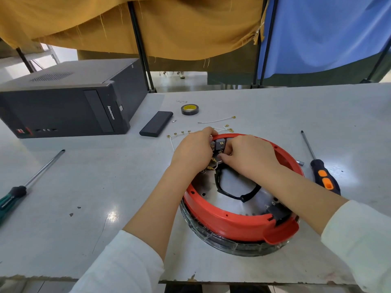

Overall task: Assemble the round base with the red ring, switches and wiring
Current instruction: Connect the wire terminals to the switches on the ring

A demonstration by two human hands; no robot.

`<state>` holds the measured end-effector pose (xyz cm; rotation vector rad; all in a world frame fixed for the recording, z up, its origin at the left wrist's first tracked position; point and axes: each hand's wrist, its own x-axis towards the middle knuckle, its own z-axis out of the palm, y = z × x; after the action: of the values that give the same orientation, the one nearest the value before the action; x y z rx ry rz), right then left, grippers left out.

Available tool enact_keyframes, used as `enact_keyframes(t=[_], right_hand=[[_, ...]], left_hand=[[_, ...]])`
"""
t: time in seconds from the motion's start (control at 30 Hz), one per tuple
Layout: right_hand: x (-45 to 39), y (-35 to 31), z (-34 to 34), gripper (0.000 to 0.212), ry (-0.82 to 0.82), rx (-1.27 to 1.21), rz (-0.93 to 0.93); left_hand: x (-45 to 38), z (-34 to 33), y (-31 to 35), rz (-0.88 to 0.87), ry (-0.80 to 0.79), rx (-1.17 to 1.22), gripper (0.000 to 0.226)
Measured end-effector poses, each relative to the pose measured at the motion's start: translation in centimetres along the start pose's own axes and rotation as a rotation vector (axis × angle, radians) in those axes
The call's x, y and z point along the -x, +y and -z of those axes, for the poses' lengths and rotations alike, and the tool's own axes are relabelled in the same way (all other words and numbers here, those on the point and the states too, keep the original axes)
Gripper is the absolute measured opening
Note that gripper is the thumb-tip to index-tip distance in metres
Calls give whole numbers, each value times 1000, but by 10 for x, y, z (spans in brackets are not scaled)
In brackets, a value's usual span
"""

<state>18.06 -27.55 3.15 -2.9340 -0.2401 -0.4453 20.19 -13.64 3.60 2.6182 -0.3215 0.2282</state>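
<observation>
The round base (239, 246) lies on the table with the red ring (222, 220) seated on top of it. Grey switches (220, 143) stand in a row at the ring's far inner wall. My left hand (193, 151) curls over the ring's far left edge and grips the switches there. My right hand (246, 156) reaches in from the right and pinches a wire terminal just below the middle switch. White wires with brass terminals (211, 166) hang beneath my hands. A black taped loop of wiring (232, 193) lies on the metal plate inside the ring.
Loose white wires with brass terminals (218, 120) lie beyond the ring. Black tape roll (189, 109), dark flat case (156, 123) and a computer tower (63, 102) sit at the back left. An orange-handled screwdriver (319, 170) lies right, a green-handled one (27, 185) left.
</observation>
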Motion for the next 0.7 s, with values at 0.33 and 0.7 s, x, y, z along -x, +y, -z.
enact_keyframes(t=[0.33,0.7], right_hand=[[0,0,-2,21,-80,-157,-79],[-2,0,-4,18,-99,-211,-100]], left_hand=[[1,0,1,4,5,19,34],[0,0,1,11,7,31,33]])
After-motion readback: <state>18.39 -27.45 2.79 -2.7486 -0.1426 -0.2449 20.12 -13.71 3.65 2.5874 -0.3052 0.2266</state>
